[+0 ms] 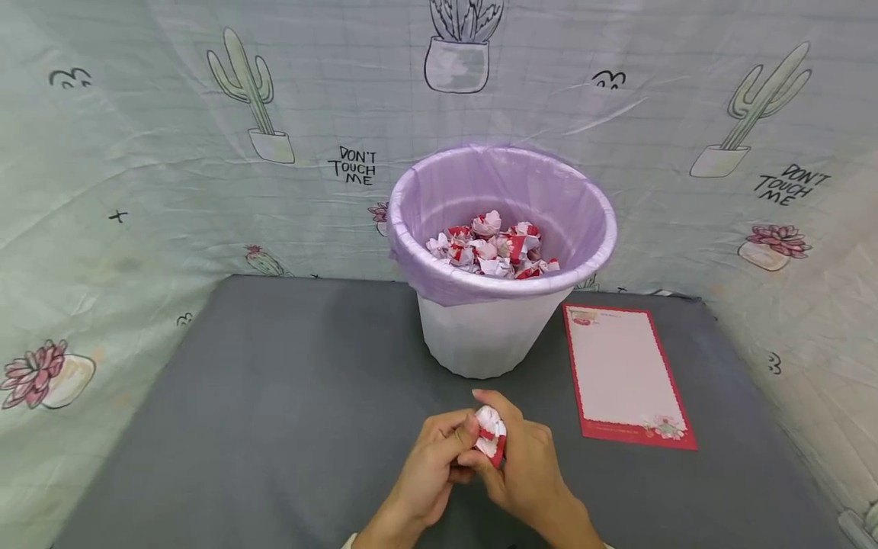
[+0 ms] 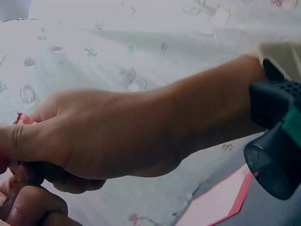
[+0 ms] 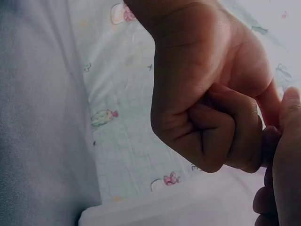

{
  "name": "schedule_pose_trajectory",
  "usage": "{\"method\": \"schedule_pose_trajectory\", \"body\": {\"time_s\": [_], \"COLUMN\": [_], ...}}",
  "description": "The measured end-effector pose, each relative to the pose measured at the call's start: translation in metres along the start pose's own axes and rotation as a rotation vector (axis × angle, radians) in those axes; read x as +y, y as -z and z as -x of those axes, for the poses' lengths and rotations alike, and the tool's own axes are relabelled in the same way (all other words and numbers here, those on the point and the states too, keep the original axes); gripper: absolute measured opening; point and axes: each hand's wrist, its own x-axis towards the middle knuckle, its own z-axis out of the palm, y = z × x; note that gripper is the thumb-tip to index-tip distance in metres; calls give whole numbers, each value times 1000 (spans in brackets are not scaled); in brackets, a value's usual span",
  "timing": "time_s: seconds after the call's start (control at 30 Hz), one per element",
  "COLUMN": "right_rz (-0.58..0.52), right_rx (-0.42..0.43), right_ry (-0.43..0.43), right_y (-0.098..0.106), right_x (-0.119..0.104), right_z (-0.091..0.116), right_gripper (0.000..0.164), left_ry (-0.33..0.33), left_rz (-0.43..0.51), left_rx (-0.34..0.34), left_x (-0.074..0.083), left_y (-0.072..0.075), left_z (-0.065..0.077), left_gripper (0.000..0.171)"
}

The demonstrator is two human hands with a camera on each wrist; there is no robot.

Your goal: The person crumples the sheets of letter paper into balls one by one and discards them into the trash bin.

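Note:
Low in the middle of the head view, both hands hold a crumpled paper ball (image 1: 490, 428), white with red patches. My left hand (image 1: 430, 463) pinches its left side, with the thumb against it. On the other side my right hand (image 1: 527, 457) curls its fingers round the ball. In the left wrist view only a small pink and red bit of paper (image 2: 24, 119) shows past the fingers. The right wrist view shows curled fingers (image 3: 216, 134), and the ball is hidden there.
Behind the hands stands a white bin (image 1: 473, 335) with a purple liner (image 1: 439, 183), holding several crumpled paper balls (image 1: 490, 248). A flat red-bordered sheet (image 1: 627, 374) lies right of it on the grey table (image 1: 274, 412). Cactus-print cloth (image 1: 329, 91) hangs behind and at both sides.

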Motion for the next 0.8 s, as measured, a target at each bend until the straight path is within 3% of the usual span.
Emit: {"method": "schedule_pose_trajectory", "body": {"time_s": [0.17, 0.27, 0.33, 0.5, 0.63, 0.8], "right_rz": [-48, -55, 26, 263, 126, -87], "right_rx": [97, 140, 106, -82, -26, 44], "right_ry": [58, 96, 31, -210, -160, -82], "right_y": [1, 3, 7, 20, 22, 23], "right_x": [5, 4, 1, -6, -3, -6], "right_z": [-2, -5, -5, -1, -5, -14], "right_gripper": [60, 59, 58, 58, 48, 45], "left_ry": [-18, 3, 33, 146, 195, 219], "left_rz": [0, 72, 150, 389, 499, 539], "left_rx": [-84, -163, -198, -275, -400, -514], "left_x": [-1, -3, -6, -18, -23, -20], "left_y": [1, 2, 2, 0, -3, -11], "left_z": [-1, 2, 2, -2, -2, -1], "left_gripper": [44, 46, 48, 51, 53, 50]}}
